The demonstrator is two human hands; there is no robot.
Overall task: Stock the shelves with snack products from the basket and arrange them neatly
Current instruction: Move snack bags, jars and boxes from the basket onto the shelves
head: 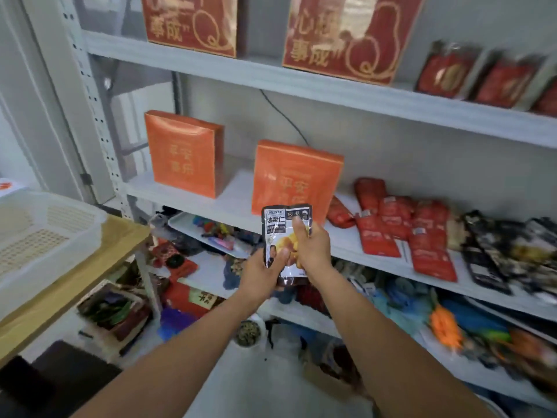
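While the left hand (262, 271) pinches the lower left corner of the pouch (275, 229), thumb on the front and fingers curled behind, the right hand (312, 248) grips its right side with the thumb laid up the printed face. So both hands are closed on the one pouch. It is held upright, print toward the person, in the air just before the front edge of the middle shelf (235, 203). It hangs across the lower part of the nearer orange box (297, 179) and seems to touch neither.

This looks like the placing step: a pouch is out of the basket (60, 224), which sits well apart on the table (99, 260) at the left, and is not yet shelved.

Along the shelf to the right lie red packs (391, 224), then dark packs (506, 245) toward the right end. The dark ones are too blurred to tell if they match the pouch. If they do, the next move probably calls for carrying the pouch right, past the red packs, and laying it beside the dark ones in line with them. One hand would need to let go first. If they do not, the bare stretch between the two orange boxes offers room.
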